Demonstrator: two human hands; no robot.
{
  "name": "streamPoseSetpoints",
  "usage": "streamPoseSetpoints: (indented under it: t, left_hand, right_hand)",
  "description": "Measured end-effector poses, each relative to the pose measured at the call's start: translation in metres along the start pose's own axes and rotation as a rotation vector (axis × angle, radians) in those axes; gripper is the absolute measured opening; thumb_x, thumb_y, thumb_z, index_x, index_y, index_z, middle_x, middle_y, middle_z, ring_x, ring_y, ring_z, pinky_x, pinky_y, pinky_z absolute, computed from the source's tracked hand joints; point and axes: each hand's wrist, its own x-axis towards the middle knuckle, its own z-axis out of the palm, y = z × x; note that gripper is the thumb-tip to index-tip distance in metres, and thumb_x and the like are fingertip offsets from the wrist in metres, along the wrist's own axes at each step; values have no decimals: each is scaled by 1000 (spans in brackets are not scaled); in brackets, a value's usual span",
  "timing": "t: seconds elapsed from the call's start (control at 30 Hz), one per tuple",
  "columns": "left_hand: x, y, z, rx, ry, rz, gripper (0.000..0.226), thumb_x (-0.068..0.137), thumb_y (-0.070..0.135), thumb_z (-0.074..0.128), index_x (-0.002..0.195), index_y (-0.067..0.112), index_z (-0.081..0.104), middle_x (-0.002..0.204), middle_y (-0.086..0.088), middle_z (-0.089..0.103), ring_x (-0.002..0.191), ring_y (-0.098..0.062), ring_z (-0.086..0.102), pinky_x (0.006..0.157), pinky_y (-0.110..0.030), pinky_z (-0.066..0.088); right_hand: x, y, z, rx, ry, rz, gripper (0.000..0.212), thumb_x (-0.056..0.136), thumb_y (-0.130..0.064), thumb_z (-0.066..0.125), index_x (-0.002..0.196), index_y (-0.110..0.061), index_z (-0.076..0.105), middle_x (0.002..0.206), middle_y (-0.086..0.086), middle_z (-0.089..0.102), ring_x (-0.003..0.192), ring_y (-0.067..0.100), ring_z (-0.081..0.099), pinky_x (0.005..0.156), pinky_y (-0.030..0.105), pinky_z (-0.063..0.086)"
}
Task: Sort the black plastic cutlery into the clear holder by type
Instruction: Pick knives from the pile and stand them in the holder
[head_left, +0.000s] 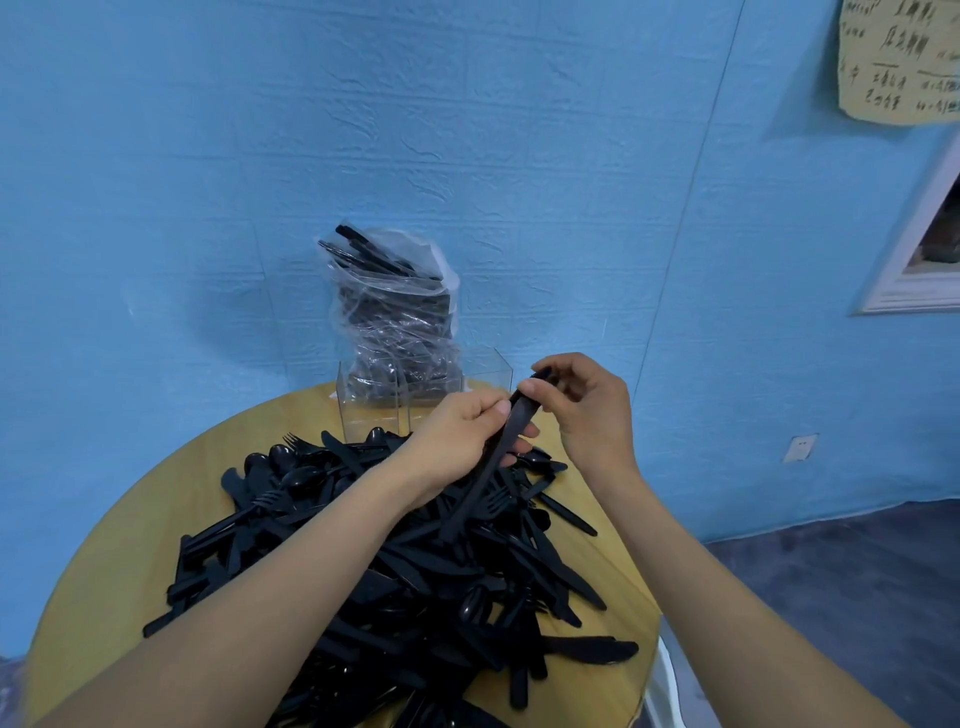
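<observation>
A large heap of black plastic cutlery (415, 561) covers the round wooden table (124, 530): knives, forks and spoons mixed together. Above the heap, my left hand (457, 436) grips the middle of a small bundle of black knives (488, 467), which slants down toward me. My right hand (582, 410) pinches the bundle's upper end between thumb and fingers. The clear holder (374, 410) stands at the table's far edge, just beyond my hands; its front compartments look empty.
A clear plastic bag (395, 312) stuffed with more black cutlery stands behind the holder against the blue wall. A wall socket (800, 448) is low on the right. The table's right edge drops to dark floor (857, 582).
</observation>
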Motion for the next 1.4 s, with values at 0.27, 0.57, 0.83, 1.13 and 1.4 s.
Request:
streamPoseSetpoints:
  t: [0.27,0.57,0.83,1.13,1.4]
  left_hand:
    - [-25,-33,1,260,-29,-75,28,102,9,32,100,16,59,70,7,51,53,-3,41,56,-19,36]
    - [-42,-59,-3,311,139,-109,30,102,11,32,94,22,58,74,4,53,60,-8,43,60,-19,37]
    - [-45,-60,4,290,179,-93,28,102,11,33,99,19,59,74,5,53,60,-9,43,61,-20,37]
    - [-41,-55,3,295,220,-34,29,102,11,34,95,23,59,73,6,54,57,-5,45,60,-19,41]
    - [-28,-34,4,265,288,103,28,101,11,34,96,24,59,75,6,54,64,-6,49,66,-17,45]
  right_hand:
    - [-28,20,-1,-120,-89,56,14,84,-22,69,71,-24,64,67,-3,62,63,10,54,67,34,50]
    - [-80,69,-37,-571,-436,296,27,83,-26,71,104,-14,58,90,-5,56,82,10,51,65,14,38]
    - [-88,69,-37,-547,-389,325,19,84,-15,71,95,-12,56,77,-5,49,71,10,46,59,11,34]
    - [-78,49,-55,-509,-227,272,10,78,-15,76,77,-15,66,77,-3,64,74,9,56,60,13,39]
    - [-55,13,-81,-455,-98,183,19,79,-10,74,70,-24,65,70,-6,63,61,8,52,57,20,37]
